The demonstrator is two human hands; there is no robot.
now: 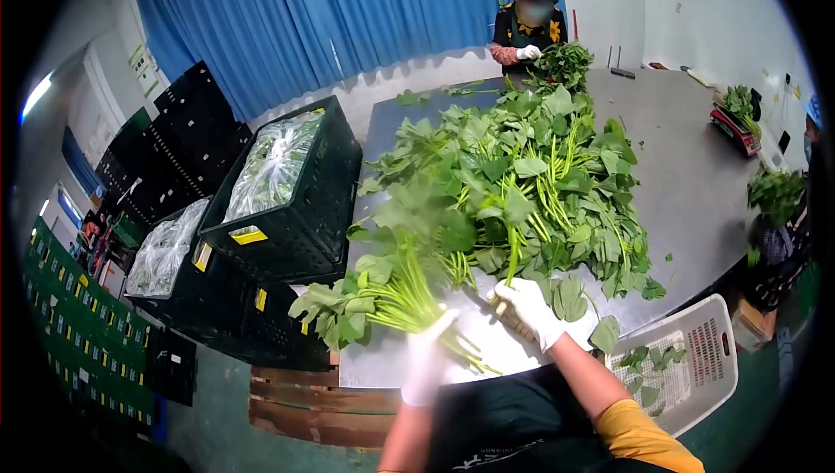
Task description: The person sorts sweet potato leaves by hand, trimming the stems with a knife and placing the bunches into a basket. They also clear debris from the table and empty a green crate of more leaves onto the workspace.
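My left hand (428, 355), in a white glove and blurred by motion, grips a bunch of green leafy stems (404, 295) near their cut ends. The leaves fan out to the upper left over the table's front edge. My right hand (532, 309), also white-gloved, is closed around the handle of a knife (480, 301), whose blade points to the upper left. One leafy stem (513, 251) stands just above the right fingers; whether they touch it I cannot tell. Right beyond both hands lies a large heap of leafy greens (557, 177) on the metal table (687, 160).
Dark crates with plastic-wrapped greens (278, 155) stand at the left. A white basket (718, 360) with loose leaves is at the lower right. Across the table a person (531, 29) handles greens. Another person (783, 238) is partly visible at the right, near a scale (735, 132).
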